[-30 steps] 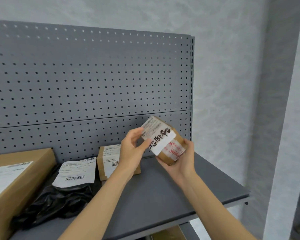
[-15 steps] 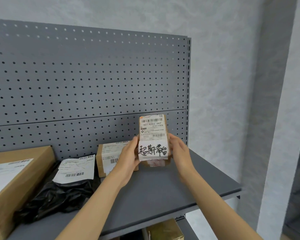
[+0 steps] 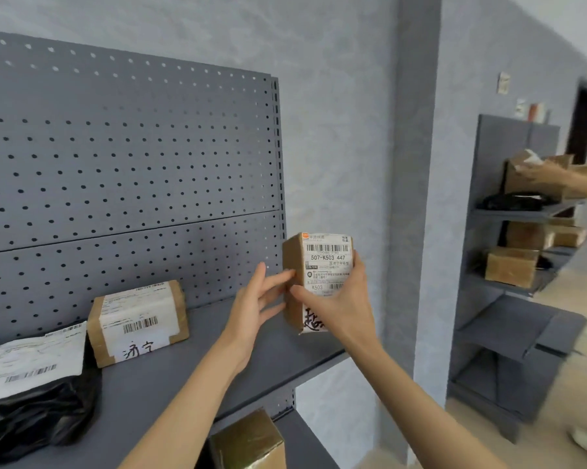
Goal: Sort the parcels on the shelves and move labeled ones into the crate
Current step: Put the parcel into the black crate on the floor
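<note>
A small brown parcel (image 3: 322, 255) with a white shipping label and black handwriting is held upright above the right end of the grey shelf (image 3: 190, 367). My right hand (image 3: 342, 306) grips it across the label, thumb on its left edge. The straight fingertips of my left hand (image 3: 254, 306) touch the parcel's left side. A second brown labelled parcel (image 3: 138, 321) lies on the shelf against the pegboard. A black bag parcel (image 3: 31, 387) with a white label lies at the left edge. No crate is in view.
A gold-brown box (image 3: 248, 441) sits on the lower shelf below. At the right stands another grey shelf unit (image 3: 515, 265) with several brown parcels; another person's hand (image 3: 542, 170) reaches to its top shelf. A wall pillar (image 3: 410, 198) stands between the units.
The parcel was turned upright and carried right, past the shelf's end. My left hand went from gripping it to only touching its side. The view swung right, showing the second shelf unit.
</note>
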A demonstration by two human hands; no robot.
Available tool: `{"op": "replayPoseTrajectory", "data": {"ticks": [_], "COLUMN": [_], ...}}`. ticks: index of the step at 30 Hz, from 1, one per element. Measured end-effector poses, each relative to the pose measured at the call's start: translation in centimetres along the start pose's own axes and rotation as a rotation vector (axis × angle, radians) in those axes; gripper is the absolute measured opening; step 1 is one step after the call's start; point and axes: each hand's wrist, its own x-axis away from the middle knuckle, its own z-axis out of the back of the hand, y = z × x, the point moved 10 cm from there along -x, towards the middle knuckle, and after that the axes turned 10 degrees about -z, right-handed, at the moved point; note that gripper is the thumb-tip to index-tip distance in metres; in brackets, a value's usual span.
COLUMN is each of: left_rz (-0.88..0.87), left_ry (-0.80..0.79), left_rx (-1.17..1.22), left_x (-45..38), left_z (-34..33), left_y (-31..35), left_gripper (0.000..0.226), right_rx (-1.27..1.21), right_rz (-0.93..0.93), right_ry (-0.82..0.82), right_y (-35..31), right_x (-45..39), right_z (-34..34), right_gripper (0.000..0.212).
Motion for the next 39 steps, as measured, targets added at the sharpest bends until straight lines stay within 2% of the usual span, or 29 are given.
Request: {"op": "replayPoseTrajectory", "data": {"ticks": [4, 7, 9, 12, 18, 23, 27, 31, 35, 39], "left_rz": [-0.006, 0.031, 0.029, -0.006, -0.051, -0.121, -0.223, -0.419, -0.488, -0.532], "left_ry": [-0.024, -0.144, -0.261, -0.465, -0.904, -1.273, -1.526, -1.770, -1.976, -2.103], "left_rx": [0.058, 0.147, 0.176, 0.225, 0.300, 0.388, 0.472, 0.526, 0.589, 0.633], "left_x": [-0.2, 1.1, 2.9, 7.3, 23.1, 41.0, 56.8, 72.9, 88.2, 102.1], "left_z": [-6.2, -12.5, -17.0, -24.2, -37.8, -45.0, -45.8, -43.0, -38.0, -32.8], "left_y": [0.4, 0.1, 0.0, 0.4, 5.0, 12.5, 19.1, 25.4, 30.3, 33.8], "left_gripper": [0.029, 0.015, 0.014, 0.026, 0.040, 0.041, 0.039, 0.038, 0.041, 0.043], "right_rx": [0.003, 0.075, 0.131, 0.233, 0.392, 0.489, 0.610, 0.686, 0.714, 0.682], "right_rz": [-0.026, -0.076, -0.134, -0.193, -0.371, -0.525, -0.667, -0.811, -1.013, -1.194], "right_ry": [0.179, 0.357, 0.503, 0.708, 1.117, 1.455, 1.678, 1.842, 1.902, 1.898], "right_y": [1.8, 3.3, 4.4, 5.5, 5.6, 2.8, -0.3, -3.2, -5.2, -6.6], "right_x": [1.9, 5.0, 8.3, 15.3, 35.5, 56.2, 73.5, 90.0, 105.3, 119.3], "right_z": [7.7, 15.4, 20.8, 28.2, 40.6, 46.7, 47.3, 45.0, 41.0, 36.3], "right_gripper": [0.106, 0.103, 0.105, 0.106, 0.103, 0.104, 0.102, 0.105, 0.104, 0.105]}}
